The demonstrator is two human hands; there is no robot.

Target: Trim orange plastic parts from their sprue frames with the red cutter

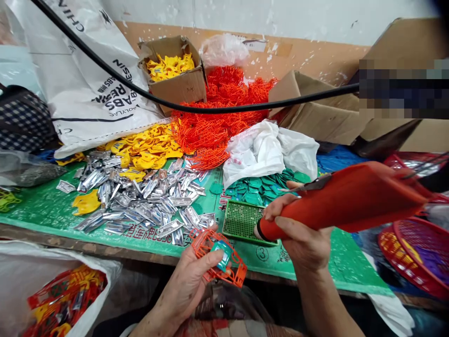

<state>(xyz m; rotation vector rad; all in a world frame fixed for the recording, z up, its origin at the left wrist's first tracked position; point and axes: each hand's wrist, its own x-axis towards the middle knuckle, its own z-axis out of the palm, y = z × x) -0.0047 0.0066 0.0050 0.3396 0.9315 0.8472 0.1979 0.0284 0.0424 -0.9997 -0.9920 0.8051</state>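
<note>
Before a green-covered table (345, 255), the left hand (192, 269) near six o'clock grips an orange plastic frame (239, 275), thumb on a teal piece (226, 252). At four o'clock, the right hand (307, 238) grasps a red tool (343, 201), its lower end over a green tray (225, 217) at five. Silver pieces (150, 201) lie at eight, yellow parts (150, 150) between nine and ten.

Holds an orange-red plastic frame (240, 275) of open latticework, tilted, in mid-air at the front edge of the green-covered counter (38, 215), with a shiny teal piece (227, 252) lying against the upper face. Grips a long red tool (342, 196) slantwise above the counter's right half, with the narrow, black-ringed end pointing left near the front edge and the broad end raised toward the right edge.
</note>
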